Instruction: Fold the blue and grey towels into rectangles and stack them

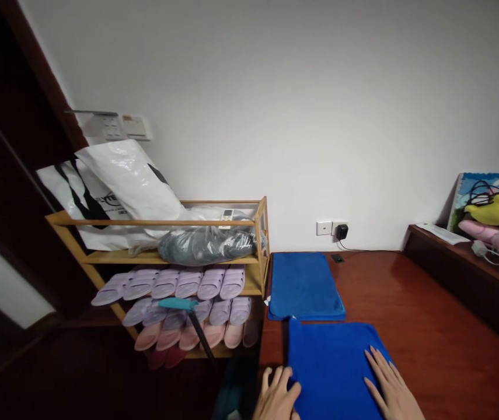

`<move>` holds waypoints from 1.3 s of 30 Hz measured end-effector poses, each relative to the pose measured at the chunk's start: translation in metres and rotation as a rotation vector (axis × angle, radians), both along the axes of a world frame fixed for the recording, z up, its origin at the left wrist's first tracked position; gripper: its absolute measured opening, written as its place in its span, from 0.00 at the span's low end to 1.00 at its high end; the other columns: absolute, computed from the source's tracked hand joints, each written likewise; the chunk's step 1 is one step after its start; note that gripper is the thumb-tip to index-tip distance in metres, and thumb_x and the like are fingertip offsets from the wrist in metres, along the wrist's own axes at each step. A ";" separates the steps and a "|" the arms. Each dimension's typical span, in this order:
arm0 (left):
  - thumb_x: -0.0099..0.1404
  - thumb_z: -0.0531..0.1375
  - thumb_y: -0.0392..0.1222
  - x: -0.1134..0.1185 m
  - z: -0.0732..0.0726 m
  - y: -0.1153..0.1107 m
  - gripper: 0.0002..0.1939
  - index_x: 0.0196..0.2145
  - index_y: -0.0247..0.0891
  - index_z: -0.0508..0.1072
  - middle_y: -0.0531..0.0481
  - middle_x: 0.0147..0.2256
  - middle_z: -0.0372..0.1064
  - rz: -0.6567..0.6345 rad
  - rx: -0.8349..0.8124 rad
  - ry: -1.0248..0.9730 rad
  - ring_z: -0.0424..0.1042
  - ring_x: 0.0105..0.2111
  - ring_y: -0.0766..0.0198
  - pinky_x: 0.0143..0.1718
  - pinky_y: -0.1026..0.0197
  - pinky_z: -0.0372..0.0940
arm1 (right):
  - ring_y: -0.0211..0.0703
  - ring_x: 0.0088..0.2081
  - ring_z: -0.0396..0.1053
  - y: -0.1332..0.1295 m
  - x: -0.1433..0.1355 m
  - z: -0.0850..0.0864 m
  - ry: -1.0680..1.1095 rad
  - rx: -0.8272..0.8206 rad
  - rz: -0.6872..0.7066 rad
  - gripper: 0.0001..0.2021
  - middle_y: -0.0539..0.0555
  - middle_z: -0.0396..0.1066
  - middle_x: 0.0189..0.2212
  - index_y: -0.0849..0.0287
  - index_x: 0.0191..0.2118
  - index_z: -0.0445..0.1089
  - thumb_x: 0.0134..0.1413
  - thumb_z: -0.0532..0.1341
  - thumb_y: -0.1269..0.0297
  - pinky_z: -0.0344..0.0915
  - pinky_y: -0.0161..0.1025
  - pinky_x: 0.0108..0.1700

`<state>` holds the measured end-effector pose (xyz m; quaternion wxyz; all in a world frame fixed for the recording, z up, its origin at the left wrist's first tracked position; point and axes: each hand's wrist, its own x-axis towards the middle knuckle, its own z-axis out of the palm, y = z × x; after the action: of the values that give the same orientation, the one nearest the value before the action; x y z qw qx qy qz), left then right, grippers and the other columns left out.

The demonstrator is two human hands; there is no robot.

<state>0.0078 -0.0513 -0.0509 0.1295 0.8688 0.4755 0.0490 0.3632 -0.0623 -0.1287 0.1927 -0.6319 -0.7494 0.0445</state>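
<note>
A dark blue towel [332, 361] lies spread on the reddish wooden surface [411, 315] at the bottom middle. My left hand [278, 396] rests flat at the towel's left edge, fingers apart. Flat on the towel's right part lies my right hand [391, 388], also with fingers spread. Just behind this towel a second, lighter blue towel [304, 286] lies folded into a neat rectangle.
A bamboo shoe rack [258, 233] with several purple and pink slippers [179, 283] stands left of the surface, with plastic bags [122, 181] on top. A charger [342, 231] sits in the wall socket. A raised ledge [463, 262] with plush toys [498, 213] runs along the right.
</note>
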 end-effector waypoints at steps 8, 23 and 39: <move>0.62 0.54 0.48 0.101 -0.009 0.001 0.22 0.53 0.43 0.66 0.44 0.61 0.55 -0.076 0.073 -0.239 0.54 0.60 0.48 0.60 0.43 0.53 | 0.50 0.64 0.43 0.008 0.045 0.000 -0.039 0.059 -0.131 0.29 0.54 0.45 0.64 0.56 0.63 0.51 0.59 0.47 0.49 0.47 0.54 0.63; 0.58 0.54 0.34 0.020 -0.029 0.003 0.36 0.63 0.52 0.49 0.49 0.64 0.40 -0.060 -0.037 -0.027 0.45 0.63 0.48 0.59 0.31 0.43 | 0.47 0.65 0.40 0.018 0.018 0.010 -0.116 -0.033 -0.100 0.31 0.49 0.42 0.65 0.44 0.64 0.41 0.58 0.47 0.43 0.45 0.56 0.63; 0.66 0.48 0.41 0.031 0.024 -0.013 0.21 0.56 0.40 0.62 0.46 0.64 0.44 0.122 0.329 -0.136 0.47 0.63 0.54 0.61 0.47 0.51 | 0.47 0.65 0.39 0.019 0.080 0.010 -0.106 -0.039 -0.149 0.31 0.51 0.41 0.66 0.48 0.64 0.44 0.58 0.46 0.44 0.46 0.54 0.63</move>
<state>0.0391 -0.0642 -0.0272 0.0143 0.8424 0.5030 0.1928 0.4429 -0.0435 -0.1190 0.1433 -0.6909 -0.7085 0.0111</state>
